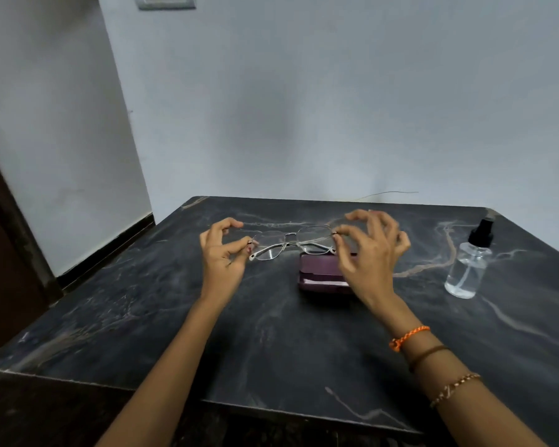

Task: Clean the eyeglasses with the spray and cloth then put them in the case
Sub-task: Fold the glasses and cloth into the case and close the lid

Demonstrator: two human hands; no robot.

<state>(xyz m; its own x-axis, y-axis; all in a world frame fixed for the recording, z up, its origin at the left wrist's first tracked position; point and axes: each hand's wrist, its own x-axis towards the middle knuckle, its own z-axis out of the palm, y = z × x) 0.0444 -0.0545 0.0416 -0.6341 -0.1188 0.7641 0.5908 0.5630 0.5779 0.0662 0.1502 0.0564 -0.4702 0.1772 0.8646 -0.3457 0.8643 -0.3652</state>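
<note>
Thin metal-framed eyeglasses [288, 241] hang just above the dark marble table [142, 301], held at both ends. My left hand [221, 253] pinches the left hinge between thumb and forefinger. My right hand [370, 250] pinches the right hinge, its other fingers spread. Below the glasses, partly hidden by my right hand, lies a maroon case [320, 272] with a pale strip showing along its front side. A clear spray bottle [468, 262] with a black nozzle stands upright at the right. I cannot make out a cloth.
The table stands in a corner, with white walls behind and to the left. A dark door frame [10, 237] rises at the far left. My right wrist carries an orange thread and bracelets [433, 359]. The table's front edge [271, 411] is close to me.
</note>
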